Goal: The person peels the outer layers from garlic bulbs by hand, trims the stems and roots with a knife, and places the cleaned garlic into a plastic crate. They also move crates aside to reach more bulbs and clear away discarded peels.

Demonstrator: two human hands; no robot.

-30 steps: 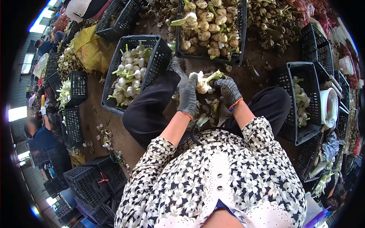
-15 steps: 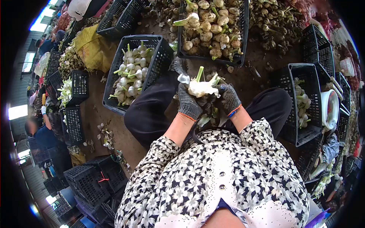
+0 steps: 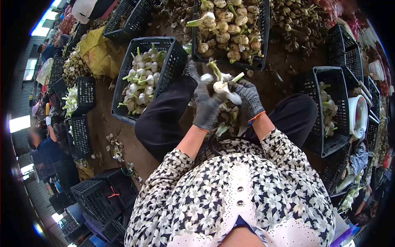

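Observation:
Between my two gloved hands is a garlic bulb [image 3: 221, 87] with green stem pieces sticking up; whether it is one bulb or two is blurred. My right hand [image 3: 249, 101], in a grey knit glove with an orange cuff, is closed on the garlic from the right. My left hand [image 3: 207, 108], also gloved, is against its left side, its fingers smeared by motion. A pale piece shows at the left fingertips and another below the bulb; I cannot make out either. Loose leaves and skins [image 3: 224, 127] lie under the hands.
Ahead stands a crate of soil-stained garlic [image 3: 266, 33]. A crate of cleaner white bulbs [image 3: 116, 108] is at left, another crate with garlic [image 3: 323, 153] at right, beside a white bucket [image 3: 359, 117]. Stacked black crates [image 3: 96, 199] and a co-worker [image 3: 49, 146] are far left.
The garlic has turned and more of its outer skin appears to be off. My left hand has shifted, its back now showing, and my right hand has risen slightly.

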